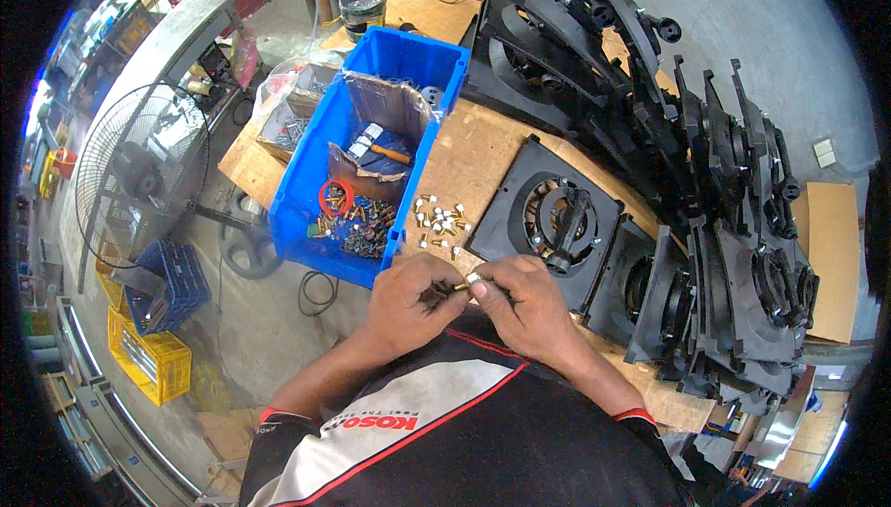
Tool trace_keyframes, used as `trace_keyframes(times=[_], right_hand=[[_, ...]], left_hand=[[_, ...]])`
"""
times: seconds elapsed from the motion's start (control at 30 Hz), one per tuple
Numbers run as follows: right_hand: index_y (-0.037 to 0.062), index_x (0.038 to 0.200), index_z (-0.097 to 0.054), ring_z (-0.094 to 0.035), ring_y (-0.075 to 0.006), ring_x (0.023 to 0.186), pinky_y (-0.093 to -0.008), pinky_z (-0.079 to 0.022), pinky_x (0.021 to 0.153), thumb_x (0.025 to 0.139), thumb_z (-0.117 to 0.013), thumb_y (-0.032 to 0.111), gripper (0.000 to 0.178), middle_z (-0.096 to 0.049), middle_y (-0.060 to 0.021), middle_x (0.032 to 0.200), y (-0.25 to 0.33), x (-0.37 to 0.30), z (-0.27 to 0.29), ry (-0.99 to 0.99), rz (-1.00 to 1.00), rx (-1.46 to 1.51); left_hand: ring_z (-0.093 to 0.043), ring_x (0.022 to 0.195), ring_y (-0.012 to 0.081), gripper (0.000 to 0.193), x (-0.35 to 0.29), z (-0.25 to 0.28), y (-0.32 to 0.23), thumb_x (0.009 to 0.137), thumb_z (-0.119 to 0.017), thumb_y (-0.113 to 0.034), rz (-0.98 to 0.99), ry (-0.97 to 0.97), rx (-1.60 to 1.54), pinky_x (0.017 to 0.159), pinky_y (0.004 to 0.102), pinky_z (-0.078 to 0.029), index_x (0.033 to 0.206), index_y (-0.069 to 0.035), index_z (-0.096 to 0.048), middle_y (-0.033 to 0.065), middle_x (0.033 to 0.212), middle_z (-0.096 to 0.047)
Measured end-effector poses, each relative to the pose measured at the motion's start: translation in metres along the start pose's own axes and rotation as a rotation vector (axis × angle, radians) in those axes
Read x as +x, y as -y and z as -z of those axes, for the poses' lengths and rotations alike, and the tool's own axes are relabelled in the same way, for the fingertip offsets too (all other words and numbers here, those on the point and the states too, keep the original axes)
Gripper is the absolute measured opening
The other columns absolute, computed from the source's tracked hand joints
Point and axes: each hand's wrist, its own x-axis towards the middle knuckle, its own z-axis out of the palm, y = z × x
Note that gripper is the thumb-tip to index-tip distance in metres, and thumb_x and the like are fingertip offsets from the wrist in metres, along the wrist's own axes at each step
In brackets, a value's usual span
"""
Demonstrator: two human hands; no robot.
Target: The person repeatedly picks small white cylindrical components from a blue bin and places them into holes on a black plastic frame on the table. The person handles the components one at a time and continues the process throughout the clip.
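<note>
In front of my chest, both hands pinch one small brass fitting (pixel 471 280) with a white end. My left hand (pixel 413 301) grips it by the brass side, and my right hand (pixel 527 303) has thumb and finger closed at the white end. Just beyond my fingers, several loose brass fittings (pixel 445 219) with white ends lie scattered on the wooden tabletop (pixel 478 141). To their right a square black panel (pixel 509 221) lies flat, with a round opening and a black arm-like part across it.
A blue bin (pixel 320 264) at the left holds small brass parts, a red ring (pixel 336 197), cardboard dividers and an orange-handled tool (pixel 390 154). Stacked black panels (pixel 640 127) crowd the right side. A fan (pixel 141 173) and a yellow crate (pixel 148 359) stand further left.
</note>
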Motion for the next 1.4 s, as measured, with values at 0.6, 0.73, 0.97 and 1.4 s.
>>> trace_keyframes(times=[0.6, 0.73, 0.97, 1.4], right_hand=[[0.0043, 0.108, -0.065, -0.06, -0.0322, 0.096, -0.0439, -0.042, 0.09, 0.093, -0.062, 0.026, 0.026, -0.065, -0.0153, 0.098, -0.005, 0.005, -0.002, -0.051, 0.191, -0.167], [0.0036, 0.112, -0.064, -0.061, -0.0335, 0.094, -0.0443, -0.043, 0.089, 0.092, -0.063, 0.026, 0.03, -0.065, -0.0159, 0.098, -0.006, 0.005, -0.003, -0.058, 0.189, -0.152], [0.0001, 0.116, -0.059, -0.061, -0.0374, 0.09, -0.0444, -0.046, 0.083, 0.09, -0.064, 0.023, 0.035, -0.064, -0.0188, 0.095, 0.005, 0.006, 0.002, 0.038, 0.043, 0.035], [-0.0042, 0.106, -0.063, -0.062, -0.0239, 0.063, -0.0365, -0.046, 0.059, 0.096, -0.06, 0.021, 0.028, -0.06, -0.014, 0.068, -0.004, 0.015, -0.007, 0.0, -0.046, 0.171]], left_hand=[[-0.062, 0.068, 0.0122, 0.023, -0.003, 0.003, 0.012, 0.094, -0.068, -0.02, 0.464, 0.213, -0.971, 0.06, 0.0267, -0.05, 0.095, 0.002, -0.063, 0.0079, 0.083, -0.067], [-0.065, 0.073, 0.0135, 0.019, -0.004, 0.001, 0.014, 0.091, -0.072, -0.013, 0.428, 0.119, -0.95, 0.063, 0.0274, -0.053, 0.097, 0.003, -0.062, 0.0107, 0.088, -0.069], [-0.069, 0.087, 0.0166, 0.018, -0.006, -0.009, 0.009, 0.087, -0.074, -0.002, 0.35, -0.136, -1.007, 0.074, 0.0307, -0.057, 0.1, 0.003, -0.062, 0.0127, 0.096, -0.069], [-0.067, 0.073, 0.0238, 0.021, -0.002, -0.013, 0.024, 0.075, -0.079, -0.002, -0.264, -0.26, 0.095, 0.063, 0.0316, -0.054, 0.092, -0.007, -0.068, 0.011, 0.087, -0.068]])
